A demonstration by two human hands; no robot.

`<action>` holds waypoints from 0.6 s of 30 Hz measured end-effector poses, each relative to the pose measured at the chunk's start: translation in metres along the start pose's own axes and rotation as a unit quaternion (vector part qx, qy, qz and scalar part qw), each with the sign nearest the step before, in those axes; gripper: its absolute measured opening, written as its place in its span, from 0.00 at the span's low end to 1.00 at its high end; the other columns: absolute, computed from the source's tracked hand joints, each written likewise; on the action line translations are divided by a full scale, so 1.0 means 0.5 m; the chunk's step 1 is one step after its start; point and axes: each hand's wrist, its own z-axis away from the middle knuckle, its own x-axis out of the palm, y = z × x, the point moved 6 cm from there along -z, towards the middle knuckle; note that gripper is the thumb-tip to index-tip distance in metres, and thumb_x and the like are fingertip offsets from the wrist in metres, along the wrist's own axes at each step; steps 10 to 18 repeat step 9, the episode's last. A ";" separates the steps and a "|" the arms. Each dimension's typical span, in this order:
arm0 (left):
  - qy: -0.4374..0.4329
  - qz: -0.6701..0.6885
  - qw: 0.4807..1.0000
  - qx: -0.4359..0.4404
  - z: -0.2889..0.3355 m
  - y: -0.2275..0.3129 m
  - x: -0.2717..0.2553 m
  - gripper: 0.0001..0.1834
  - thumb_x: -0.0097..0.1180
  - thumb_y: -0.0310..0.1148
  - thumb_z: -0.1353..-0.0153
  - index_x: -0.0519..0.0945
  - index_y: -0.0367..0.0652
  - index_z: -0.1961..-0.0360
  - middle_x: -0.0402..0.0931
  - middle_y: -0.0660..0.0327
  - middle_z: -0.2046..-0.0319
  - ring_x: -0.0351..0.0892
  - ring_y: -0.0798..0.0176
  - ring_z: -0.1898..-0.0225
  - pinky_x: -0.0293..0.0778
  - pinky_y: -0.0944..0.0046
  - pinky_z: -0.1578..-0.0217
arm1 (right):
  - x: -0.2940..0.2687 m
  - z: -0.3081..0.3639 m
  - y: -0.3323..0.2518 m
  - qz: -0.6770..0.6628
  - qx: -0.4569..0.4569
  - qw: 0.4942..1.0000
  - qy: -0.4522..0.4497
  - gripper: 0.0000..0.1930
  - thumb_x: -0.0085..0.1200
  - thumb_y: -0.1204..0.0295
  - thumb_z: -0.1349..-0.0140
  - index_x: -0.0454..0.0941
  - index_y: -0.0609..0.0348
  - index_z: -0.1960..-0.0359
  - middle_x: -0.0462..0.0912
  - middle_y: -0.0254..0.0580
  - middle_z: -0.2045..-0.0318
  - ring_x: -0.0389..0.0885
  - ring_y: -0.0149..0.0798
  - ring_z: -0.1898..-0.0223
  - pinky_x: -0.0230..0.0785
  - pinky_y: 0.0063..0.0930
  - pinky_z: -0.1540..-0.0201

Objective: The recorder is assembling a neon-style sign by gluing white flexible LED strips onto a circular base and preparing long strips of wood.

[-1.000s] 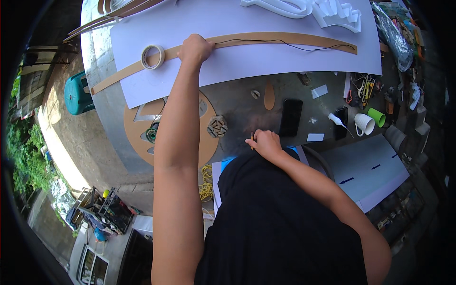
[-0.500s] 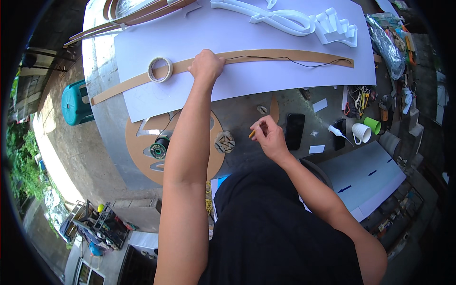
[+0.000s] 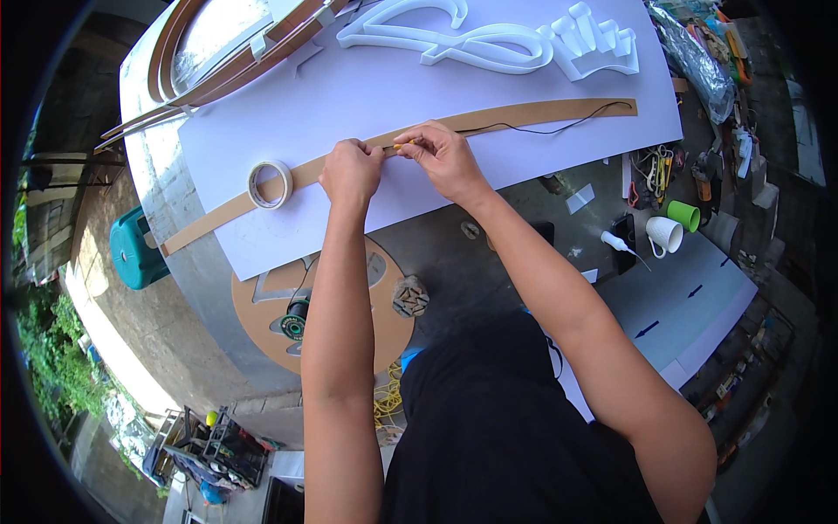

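A long, slightly curved brown strip [image 3: 541, 109] lies across the white sheet [image 3: 288, 113]. My left hand [image 3: 349, 172] is closed at the middle of the strip, its fingertips hidden, where a thin black cord [image 3: 559, 133] meets it. Close on its right, my right hand [image 3: 443, 162] pinches a short yellow-orange stick, like a pencil stub [image 3: 401, 146], at the strip's near edge. From the hands the cord runs loosely to the strip's right end. A roll of tape [image 3: 253, 185] rests on the strip left of my left hand.
White moulded shapes [image 3: 515, 54] and curved brown bands [image 3: 166, 52] lie at the back. Near me are a round brown board [image 3: 393, 336], a green-and-black spool [image 3: 294, 325] and a cluster of small pieces [image 3: 410, 297]. To the right stand a white mug [image 3: 665, 237] and a green cup [image 3: 683, 215].
My right hand has moved up and left from the near table to the strip beside my left hand, carrying the yellow-orange stick. The whole view has shifted and turned slightly.
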 end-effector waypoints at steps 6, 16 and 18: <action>-0.017 0.022 1.000 0.005 0.002 -0.003 -0.008 0.14 0.65 0.44 0.43 0.89 0.44 0.66 0.87 0.53 0.68 0.87 0.50 0.63 0.78 0.51 0.55 | -0.001 -0.007 0.006 0.015 0.013 1.000 -0.011 0.05 0.57 0.77 0.30 0.84 0.64 0.57 0.82 0.41 0.56 0.84 0.30 0.60 0.76 0.25 0.57; -0.023 0.025 0.999 -0.004 0.000 -0.003 -0.012 0.16 0.66 0.46 0.42 0.89 0.44 0.65 0.87 0.53 0.68 0.87 0.51 0.63 0.78 0.51 0.54 | 0.001 -0.014 -0.007 0.073 -0.022 0.997 -0.020 0.06 0.58 0.76 0.30 0.84 0.60 0.55 0.82 0.42 0.54 0.85 0.33 0.59 0.76 0.26 0.55; -0.023 0.025 0.999 -0.004 0.000 -0.003 -0.012 0.16 0.66 0.46 0.42 0.89 0.44 0.65 0.87 0.53 0.68 0.87 0.51 0.63 0.78 0.51 0.54 | 0.001 -0.014 -0.007 0.073 -0.022 0.997 -0.020 0.06 0.58 0.76 0.30 0.84 0.60 0.55 0.82 0.42 0.54 0.85 0.33 0.59 0.76 0.26 0.55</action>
